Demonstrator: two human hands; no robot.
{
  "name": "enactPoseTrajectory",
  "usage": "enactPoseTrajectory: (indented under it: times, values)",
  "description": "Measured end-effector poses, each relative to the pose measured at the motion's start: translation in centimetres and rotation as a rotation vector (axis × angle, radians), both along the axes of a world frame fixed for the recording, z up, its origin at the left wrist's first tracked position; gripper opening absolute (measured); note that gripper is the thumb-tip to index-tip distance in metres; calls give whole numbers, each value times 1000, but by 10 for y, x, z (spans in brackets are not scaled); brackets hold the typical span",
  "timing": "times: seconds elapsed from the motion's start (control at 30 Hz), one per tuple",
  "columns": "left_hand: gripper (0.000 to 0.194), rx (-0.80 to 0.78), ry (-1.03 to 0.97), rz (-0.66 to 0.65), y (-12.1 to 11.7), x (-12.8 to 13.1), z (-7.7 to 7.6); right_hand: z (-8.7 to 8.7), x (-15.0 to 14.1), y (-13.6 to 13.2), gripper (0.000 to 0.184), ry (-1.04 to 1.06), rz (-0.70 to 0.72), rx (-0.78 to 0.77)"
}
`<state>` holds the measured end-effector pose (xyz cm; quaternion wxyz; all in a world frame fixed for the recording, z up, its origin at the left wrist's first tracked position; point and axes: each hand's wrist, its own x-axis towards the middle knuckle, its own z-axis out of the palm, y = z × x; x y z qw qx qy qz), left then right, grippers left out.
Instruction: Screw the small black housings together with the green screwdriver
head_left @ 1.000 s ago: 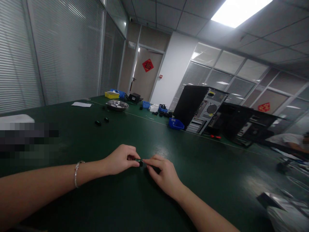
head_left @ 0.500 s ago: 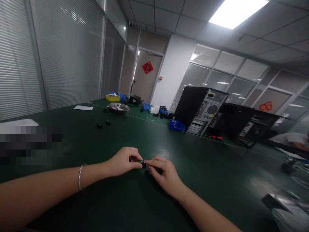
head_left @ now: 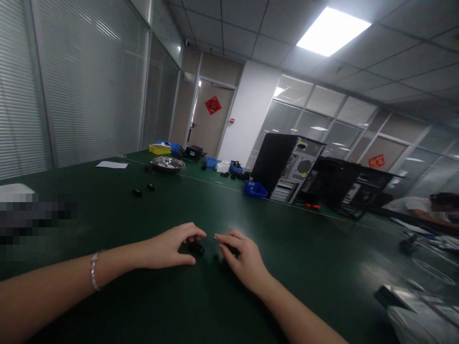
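Observation:
Both my hands rest on the dark green table [head_left: 304,248]. My left hand [head_left: 168,248], with a silver bracelet on its wrist, curls its thumb and fingers loosely round a small black part [head_left: 196,248] that sits on the table. My right hand [head_left: 241,257] lies just to the right of it, a short gap away. Its thumb and forefinger are pinched together on a thin pale sliver [head_left: 215,237] too small to name.
Two small black parts [head_left: 136,192] lie farther back on the left. Beyond them are a metal bowl [head_left: 168,164], a white paper [head_left: 111,165] and yellow and blue bins [head_left: 256,189]. Two open computer cases [head_left: 287,167] stand at the back right. Another person [head_left: 419,210] sits at the far right.
My hands have drawn slightly apart: both pinched the black part together before, now only the left curls round it, looser. The view has shifted a little.

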<state>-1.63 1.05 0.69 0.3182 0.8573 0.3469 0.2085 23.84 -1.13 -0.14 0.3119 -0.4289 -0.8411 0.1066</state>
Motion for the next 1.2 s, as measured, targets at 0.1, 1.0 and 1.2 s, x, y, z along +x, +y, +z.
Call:
enactPoseTrajectory:
  times: [0.1,1.0,1.2]
  values:
    - [58,-62,31,-22,7,-17,13,1,10,6,31,-39,-92,-2]
    - [27,-452,-461,-105,2,-1,16,18,-4,-8,25,176,108,-5]
    - [31,-657,-709,-147,-10,19,11,21,-31,-24,26,350,206,-38]
